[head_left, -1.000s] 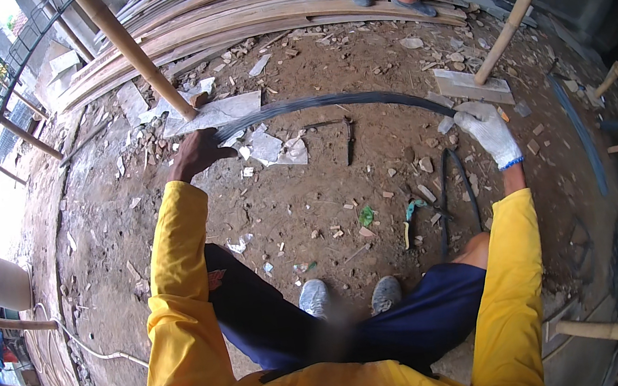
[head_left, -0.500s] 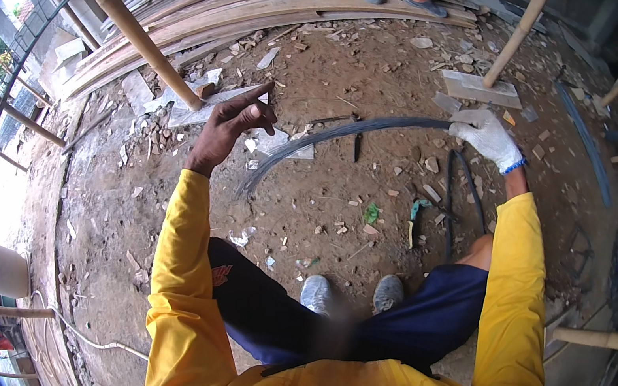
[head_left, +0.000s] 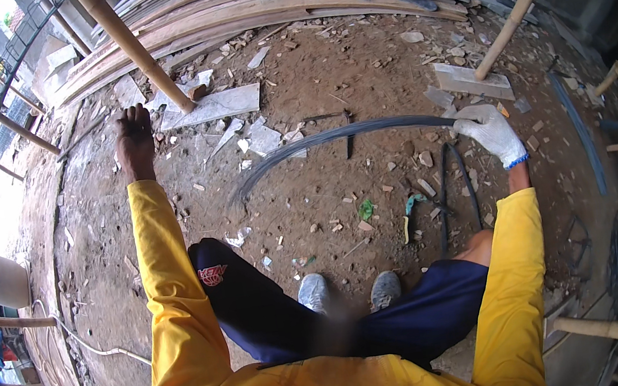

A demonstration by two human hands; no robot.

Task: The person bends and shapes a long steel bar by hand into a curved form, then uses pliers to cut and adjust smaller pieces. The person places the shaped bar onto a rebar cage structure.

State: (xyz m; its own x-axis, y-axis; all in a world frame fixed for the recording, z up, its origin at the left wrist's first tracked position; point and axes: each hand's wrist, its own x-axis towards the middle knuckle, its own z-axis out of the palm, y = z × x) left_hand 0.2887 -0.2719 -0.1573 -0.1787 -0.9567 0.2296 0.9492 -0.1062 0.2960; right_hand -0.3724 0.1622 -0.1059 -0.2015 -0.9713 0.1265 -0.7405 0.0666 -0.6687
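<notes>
Under the bundle of dark strands, a broad spread of dirt ground littered with chips and shards. Well beyond the bundle, a stack of long planks. Beyond the bundle's left half, a slanting bamboo pole. As for the bundle itself, arched across in front of the person, right end in the glove, left end loose and fanned out; cannot tell about contact with the ground. Just beyond its left half, a pale slab. Nearer than its right end, a folded dark length. At that right end, the gloved right hand, closed around the strands. Beyond and left of the loose end, apart from it, the bare left hand, fingers curled; cannot tell about anything pinched inside. Partly behind the bundle's middle, a thin dark bar. Nearer than the bundle, a teal-and-yellow hand tool and, smallest, a green scrap.
</notes>
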